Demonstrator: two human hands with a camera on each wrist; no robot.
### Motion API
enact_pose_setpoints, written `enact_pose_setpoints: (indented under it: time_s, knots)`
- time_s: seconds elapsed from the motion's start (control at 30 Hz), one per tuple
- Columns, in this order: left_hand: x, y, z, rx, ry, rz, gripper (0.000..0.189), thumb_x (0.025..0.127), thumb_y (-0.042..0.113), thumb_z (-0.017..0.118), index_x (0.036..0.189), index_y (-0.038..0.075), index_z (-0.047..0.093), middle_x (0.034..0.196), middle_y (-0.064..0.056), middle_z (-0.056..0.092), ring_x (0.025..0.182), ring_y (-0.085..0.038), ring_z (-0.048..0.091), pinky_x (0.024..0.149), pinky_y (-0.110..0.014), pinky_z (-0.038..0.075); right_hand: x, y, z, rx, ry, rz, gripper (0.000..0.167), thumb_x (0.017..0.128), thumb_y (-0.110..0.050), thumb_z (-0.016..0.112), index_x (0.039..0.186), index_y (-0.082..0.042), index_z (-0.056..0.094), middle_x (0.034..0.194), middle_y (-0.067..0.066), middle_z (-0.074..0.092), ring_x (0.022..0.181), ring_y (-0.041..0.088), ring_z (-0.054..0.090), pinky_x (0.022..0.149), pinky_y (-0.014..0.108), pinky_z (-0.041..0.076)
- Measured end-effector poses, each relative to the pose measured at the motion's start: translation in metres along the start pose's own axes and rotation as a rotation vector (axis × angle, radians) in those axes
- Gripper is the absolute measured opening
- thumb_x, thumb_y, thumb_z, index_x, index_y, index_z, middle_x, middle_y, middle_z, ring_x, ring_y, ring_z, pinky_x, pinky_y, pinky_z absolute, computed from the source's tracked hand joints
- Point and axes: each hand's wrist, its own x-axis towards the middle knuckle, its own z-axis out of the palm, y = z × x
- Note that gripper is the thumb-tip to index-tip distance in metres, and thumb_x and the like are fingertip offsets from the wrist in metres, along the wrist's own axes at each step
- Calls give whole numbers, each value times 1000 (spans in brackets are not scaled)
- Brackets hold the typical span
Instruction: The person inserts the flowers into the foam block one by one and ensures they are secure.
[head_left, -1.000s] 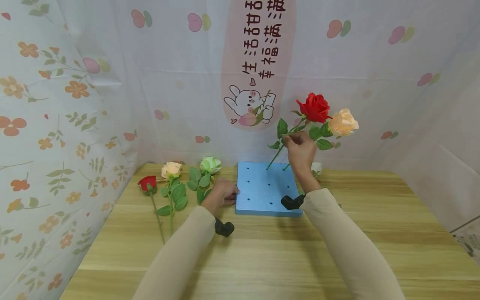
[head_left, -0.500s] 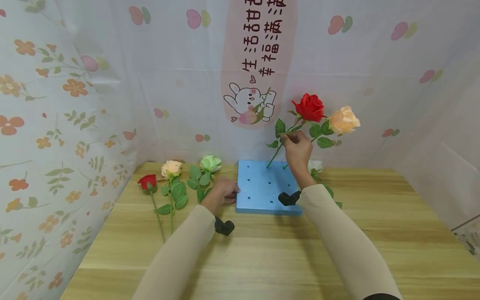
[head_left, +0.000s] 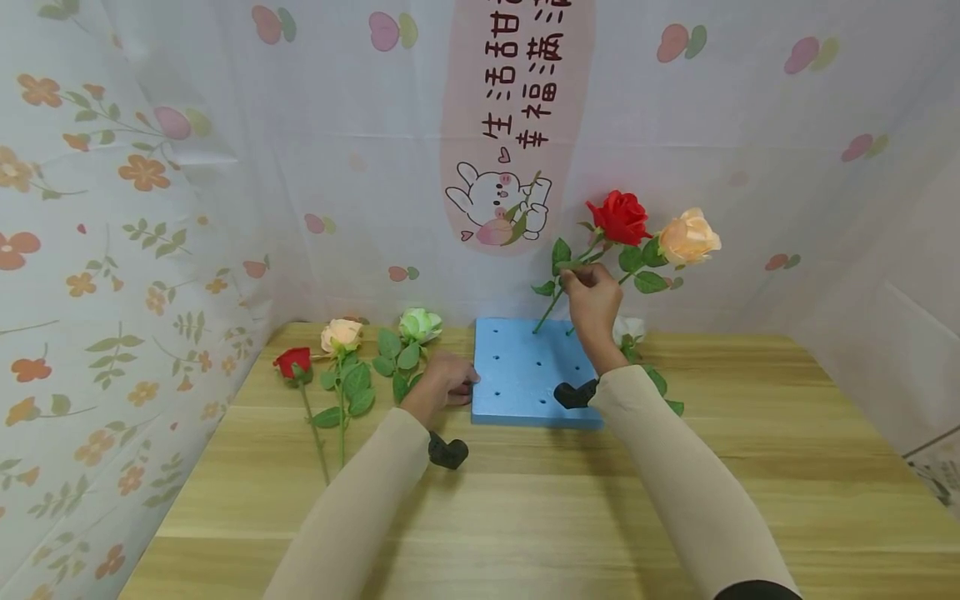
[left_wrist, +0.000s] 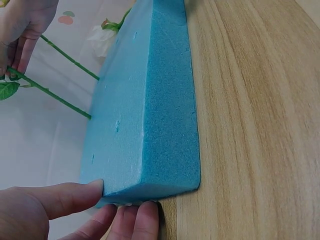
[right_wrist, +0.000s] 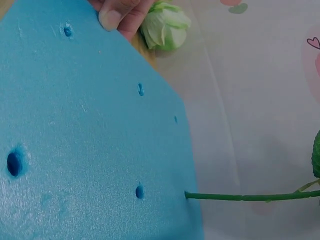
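A blue foam board [head_left: 517, 379] with several holes lies on the table. My left hand [head_left: 450, 379] holds its left edge, thumb [left_wrist: 80, 196] on the top face and fingers curled against the side. Above the board's back edge, my right hand [head_left: 595, 304] pinches the stem of a red rose [head_left: 621, 218]. That green stem [right_wrist: 240, 197] stands tilted in a back hole of the board. Beside it a peach rose [head_left: 688, 237] also stands in the board, leaning right, its stem partly hidden behind my right hand.
Left of the board lie a red rose [head_left: 294, 363], a peach rose [head_left: 342, 336] and a pale green rose [head_left: 420, 325]. A white rose [head_left: 628, 328] lies behind my right forearm. A patterned cloth [head_left: 337, 167] hangs behind the wooden table [head_left: 510, 517].
The right hand and the red rose have shifted slightly left, and more of the white rose shows. The view tilts down a little. The left hand stays at the board's edge.
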Motion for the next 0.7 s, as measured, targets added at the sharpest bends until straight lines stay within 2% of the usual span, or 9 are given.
enact_pose_setpoints:
  time_s: [0.23, 0.53, 0.7]
  knots:
    - [-2, 1, 1, -2, 21, 4, 36, 86, -4, 65, 120, -4, 53, 94, -12, 55, 80, -23, 56, 73, -33, 58, 1, -1, 0, -35, -10, 20, 20, 90, -19, 70, 96, 0, 68, 93, 14, 70, 73, 9, 63, 65, 21, 50]
    - [-1, 1, 2, -10, 9, 6, 33, 87, -4, 64, 118, -6, 54, 91, -12, 54, 79, -23, 56, 75, -36, 58, 1, -1, -2, -117, -13, 23, 20, 91, -24, 69, 97, -4, 69, 92, 12, 70, 74, 12, 63, 65, 23, 49]
    - [0, -1, 3, -12, 16, 12, 30, 87, -4, 64, 115, -6, 55, 92, -13, 55, 80, -24, 58, 75, -36, 58, 1, -1, -6, -152, -43, 34, 21, 91, -25, 68, 100, -6, 70, 93, 11, 71, 75, 14, 64, 64, 24, 47]
